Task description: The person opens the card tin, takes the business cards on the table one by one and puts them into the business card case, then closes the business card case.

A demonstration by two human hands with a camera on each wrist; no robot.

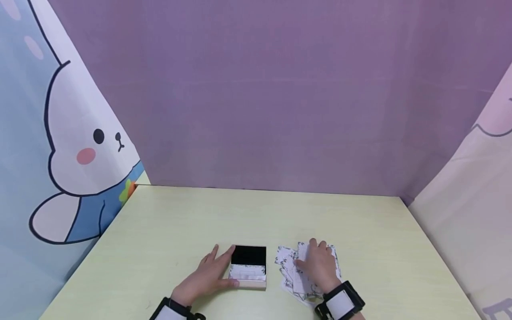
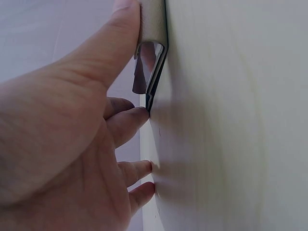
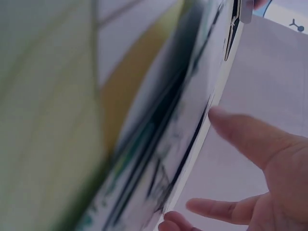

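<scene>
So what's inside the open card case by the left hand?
The card case holds pale printed cards in its front half; its raised lid is black inside. How many cards cannot be told. The left hand touches its left side, and the right hand covers loose cards.

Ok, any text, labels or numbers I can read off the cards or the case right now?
None can be read.
Cards under the right hand: dark patterned print, too small and blurred to read.
Open case by the left hand: no lettering visible.
Rabbit backdrop: drawing only, no words.
</scene>
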